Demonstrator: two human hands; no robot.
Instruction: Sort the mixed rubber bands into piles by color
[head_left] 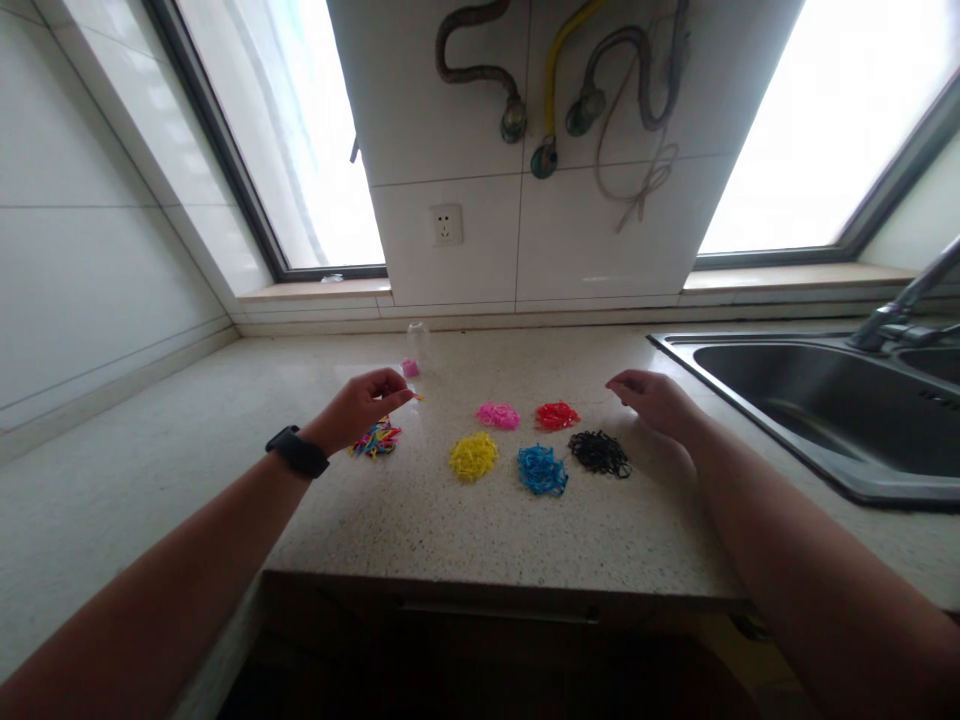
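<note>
My left hand (366, 402), with a black watch on its wrist, hovers over a mixed-colour pile of small rubber bands (377, 439); its fingers pinch a tiny orange-yellow band (417, 397). My right hand (651, 397) hangs above the counter with fingers loosely curled, near the red pile (556, 415) and the black pile (598, 453). Sorted piles lie between my hands: pink (498, 415), yellow (473, 456) and blue (541, 469).
A small clear bottle with a pink cap (415, 353) stands behind the piles. A steel sink (817, 420) with a tap fills the right side. The speckled counter's (480, 540) front edge is close to me. A tiled wall with a socket (446, 225) lies behind.
</note>
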